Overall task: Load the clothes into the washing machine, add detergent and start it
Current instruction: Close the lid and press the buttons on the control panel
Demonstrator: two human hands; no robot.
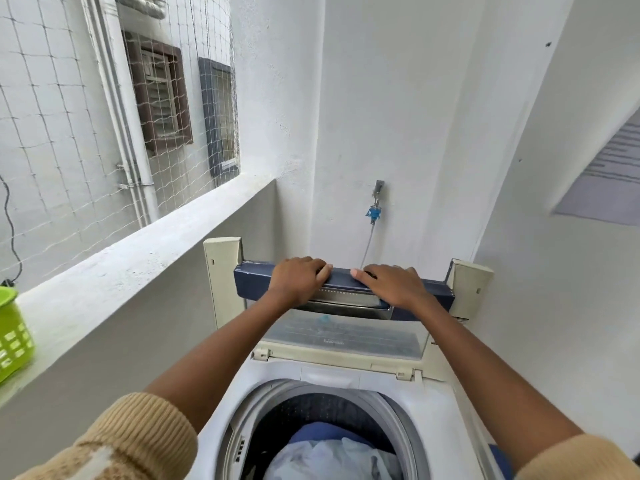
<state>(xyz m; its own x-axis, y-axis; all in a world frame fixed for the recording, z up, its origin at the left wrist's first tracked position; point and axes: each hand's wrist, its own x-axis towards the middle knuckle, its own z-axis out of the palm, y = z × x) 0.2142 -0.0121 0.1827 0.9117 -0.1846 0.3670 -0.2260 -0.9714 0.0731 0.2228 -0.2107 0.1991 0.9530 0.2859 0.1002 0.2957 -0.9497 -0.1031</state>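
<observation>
- Near: clothes [332, 453] are seen lying in the drum [311, 410] of the washing machine [221, 420]; loading is judged done.
- Farther: the raised, folded lid [346, 332] is clasped along its top edge by the left grip [298, 279] and the right grip [393, 285].
- No detergent is seen; starting is judged still to be done.

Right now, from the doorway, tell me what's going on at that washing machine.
A person stands over a top-loading washing machine. The left hand and right hand both grip the top edge of the raised, folded lid. The drum is open and holds clothes, blue and white pieces. Whether the lid is going up or coming down cannot be told. A green basket sits on the ledge at the left.
</observation>
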